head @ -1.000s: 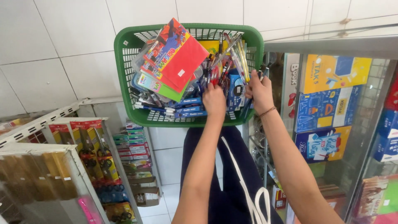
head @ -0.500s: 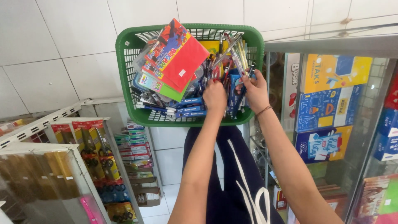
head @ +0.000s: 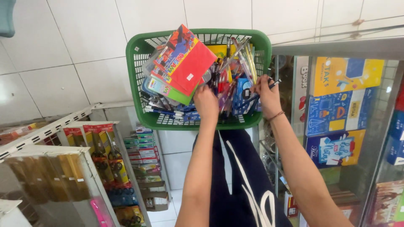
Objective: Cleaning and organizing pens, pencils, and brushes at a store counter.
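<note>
Green plastic mesh basket (head: 139, 71), rectangular, filled with stationery, sits on white floor tiles (head: 71, 50) between a white wire display rack (head: 46, 132) and a glass-fronted cabinet (head: 336, 126). Both hands are inside it at the near rim. Right hand (head: 266, 94), near the right corner, pinches a thin dark pen (head: 273, 84) between thumb and fingers; the pen sticks out toward the right wall. Left hand (head: 206, 103) is curled, fingers pushed down among loose pens and blue packets (head: 242, 94); what it grips, if anything, cannot be made out. A red-and-multicoloured flat packet (head: 185, 59) lies tilted on top of the heap, toward the left side, above a green-edged one (head: 166, 90). Clear-wrapped pen bundles (head: 246, 59) stand along the far right corner. Lower layers are buried and unreadable. Dark trousers with white stripes (head: 244, 176) hide the floor below the basket. Cabinet holds yellow and blue boxes (head: 341, 109); its right side is cut off.
</note>
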